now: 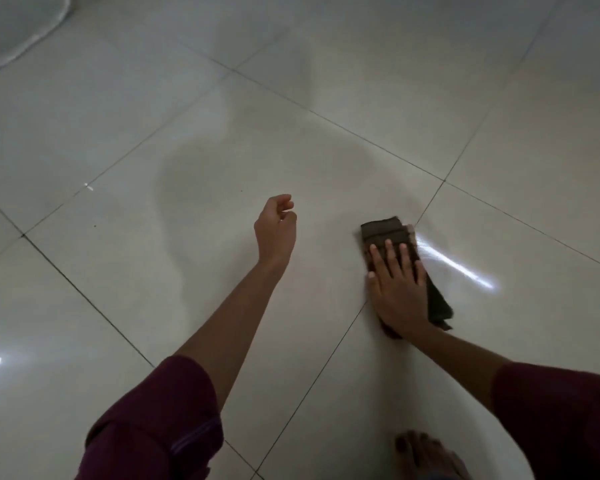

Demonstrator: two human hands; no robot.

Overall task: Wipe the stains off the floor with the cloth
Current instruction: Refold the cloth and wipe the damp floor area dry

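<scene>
A folded dark brown cloth (381, 232) lies flat on the pale glossy floor tiles (194, 258), right of centre. My right hand (397, 287) presses down on it with straight, spread fingers and covers its middle. My left hand (276, 228) hangs in the air to the left of the cloth, fingers loosely curled, holding nothing. A few small dark specks (95, 225) and a small white fleck (89, 187) dot the tiles at the left. A large dull patch (201, 181) shows on the floor beyond my left hand.
A white rounded object with a wavy rim (18, 29) sits in the far left corner. My bare foot (426, 455) stands on the floor at the bottom right. Bright light streaks reflect off the tiles beside the cloth.
</scene>
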